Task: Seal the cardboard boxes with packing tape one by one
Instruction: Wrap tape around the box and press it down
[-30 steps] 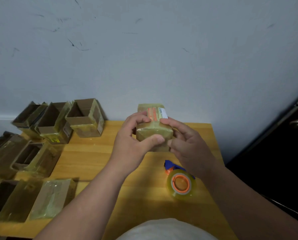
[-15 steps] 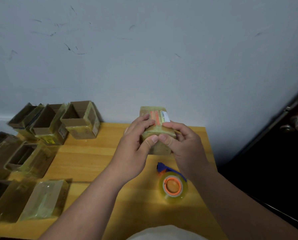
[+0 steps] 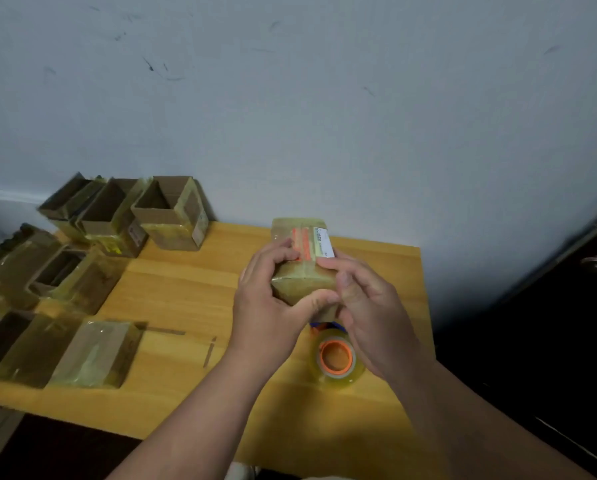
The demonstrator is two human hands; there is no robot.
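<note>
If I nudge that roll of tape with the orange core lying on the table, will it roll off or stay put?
The tape roll seems to lie flat on its side on the table, so a nudge would probably slide it, not roll it. The wood looks smooth, so it may slide easily. It sits partly under the right hand, near the table's front right part, so a strong push might send it off.

No lettering can be read — the white label (image 3: 323,241) on top of the held cardboard box (image 3: 302,271) carries dark print too small and blurred to make out, beside orange strips (image 3: 303,247) bearing no legible marks.
</note>
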